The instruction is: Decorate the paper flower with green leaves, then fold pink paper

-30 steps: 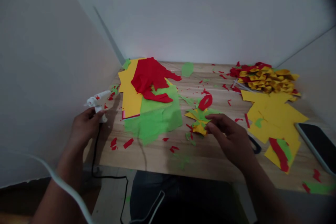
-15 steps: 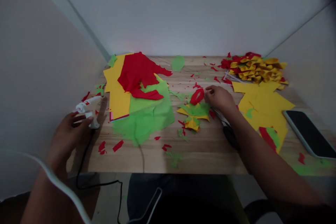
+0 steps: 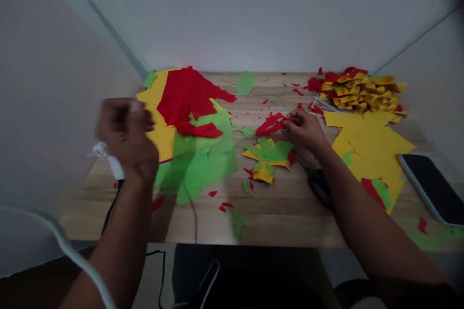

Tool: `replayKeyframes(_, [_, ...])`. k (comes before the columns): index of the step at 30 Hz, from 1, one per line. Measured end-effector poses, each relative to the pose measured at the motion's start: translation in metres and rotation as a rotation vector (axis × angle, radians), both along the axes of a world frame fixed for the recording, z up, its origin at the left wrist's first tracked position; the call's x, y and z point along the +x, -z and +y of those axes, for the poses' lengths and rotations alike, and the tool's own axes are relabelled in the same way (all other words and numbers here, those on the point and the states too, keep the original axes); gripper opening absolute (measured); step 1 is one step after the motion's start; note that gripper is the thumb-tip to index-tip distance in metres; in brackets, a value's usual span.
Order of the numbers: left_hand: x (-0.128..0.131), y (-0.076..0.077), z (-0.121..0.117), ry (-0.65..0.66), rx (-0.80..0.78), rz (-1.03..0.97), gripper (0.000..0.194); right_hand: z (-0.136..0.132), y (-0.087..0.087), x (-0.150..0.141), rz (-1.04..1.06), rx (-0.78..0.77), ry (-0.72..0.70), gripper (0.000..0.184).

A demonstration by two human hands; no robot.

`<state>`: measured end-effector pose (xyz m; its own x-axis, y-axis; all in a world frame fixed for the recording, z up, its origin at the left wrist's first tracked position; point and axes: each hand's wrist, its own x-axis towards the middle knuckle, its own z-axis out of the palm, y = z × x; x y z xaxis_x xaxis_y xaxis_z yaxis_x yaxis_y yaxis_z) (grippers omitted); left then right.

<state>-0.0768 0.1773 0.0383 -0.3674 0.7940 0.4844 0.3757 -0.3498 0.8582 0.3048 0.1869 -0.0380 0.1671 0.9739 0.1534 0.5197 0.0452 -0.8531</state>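
Observation:
My right hand (image 3: 303, 129) pinches the edge of a red paper piece (image 3: 270, 124) with slits cut through it. Below that piece lie a green and yellow paper cutout (image 3: 267, 151) and a smaller yellow one (image 3: 264, 174). My left hand (image 3: 125, 118) is raised over the left side of the table, smeared by motion with its fingers curled. Behind its wrist a white glue gun (image 3: 115, 168) is partly hidden, its black cord running down. Dark-handled scissors (image 3: 319, 187) lie under my right forearm.
Red paper (image 3: 188, 91), green paper (image 3: 206, 159) and yellow sheets (image 3: 154, 106) overlap at left. Yellow paper (image 3: 369, 147) and a pile of folded yellow pieces (image 3: 366, 94) lie at right, near a phone (image 3: 433, 186). Scraps dot the wooden table (image 3: 282, 217).
My left hand has let go of the glue gun and moved up and right; the gun now rests at the left. The red piece in my right hand has tilted.

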Motion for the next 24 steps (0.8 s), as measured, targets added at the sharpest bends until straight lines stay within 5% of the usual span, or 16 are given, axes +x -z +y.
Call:
replayKeyframes(2, [0.052,0.011,0.013,0.218,0.053,0.020,0.014,-0.004,-0.006,-0.003,0.186,0.045,-0.036,0.018])
replayKeyframes(5, [0.120,0.033,0.022,0.563,-0.140,0.074,0.034,-0.013,-0.017,-0.009,0.308,0.047,-0.113,0.023])
replayKeyframes(9, [0.171,0.058,0.020,0.867,-0.338,0.126,0.046,-0.024,-0.025,-0.014,0.385,0.017,-0.188,0.032])
replayKeyframes(12, [0.182,0.067,0.010,0.867,-0.325,0.109,0.023,-0.027,-0.025,-0.014,0.431,0.010,-0.148,0.042])
replayKeyframes(16, [0.182,0.068,0.003,0.774,-0.312,0.041,0.017,-0.026,-0.021,-0.015,0.553,-0.104,-0.166,0.060])
replayKeyframes(24, [0.175,0.074,0.009,0.803,-0.350,0.101,0.031,-0.024,-0.013,-0.028,0.398,-0.195,-0.186,0.028])
